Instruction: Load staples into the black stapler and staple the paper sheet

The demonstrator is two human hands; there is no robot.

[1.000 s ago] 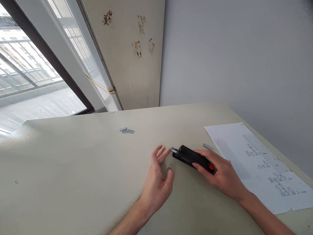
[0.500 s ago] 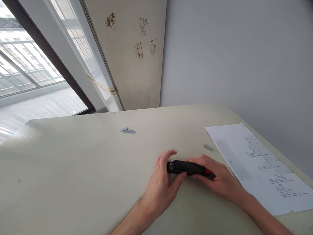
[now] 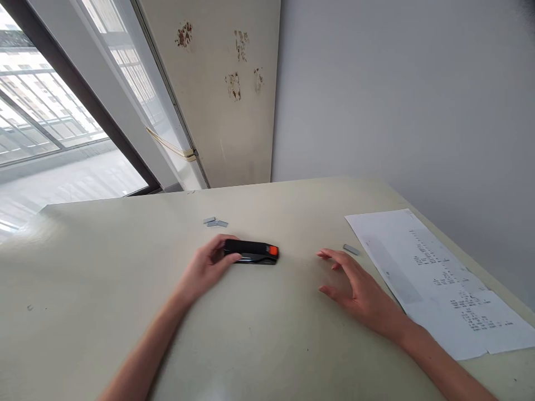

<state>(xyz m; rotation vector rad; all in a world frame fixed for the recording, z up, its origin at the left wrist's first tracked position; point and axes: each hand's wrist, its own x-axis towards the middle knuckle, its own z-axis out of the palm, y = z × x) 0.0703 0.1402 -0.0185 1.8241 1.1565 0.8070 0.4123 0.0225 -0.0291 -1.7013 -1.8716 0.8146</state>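
Observation:
A black stapler [image 3: 253, 252] with an orange-red patch at its right end is held at its left end by my left hand [image 3: 209, 266], thumb in front and fingers behind. My right hand [image 3: 359, 287] is apart from the stapler, to its right, with thumb and fingers spread and nothing between them. Just beyond the right fingertips lies a single grey strip of staples [image 3: 351, 249]. Several more staple strips [image 3: 215, 222] lie in a small cluster behind my left hand.
Printed white sheets [image 3: 401, 262] lie along the right side of the pale table [image 3: 104, 289], close to the grey wall [image 3: 397, 94]. A bent loose staple [image 3: 29, 307] is at the far left. A stained cream panel [image 3: 217, 128] and a window [image 3: 42, 100] stand behind the table.
My left hand has moved left and away from me with the stapler. My right hand has let go of the stapler and opened.

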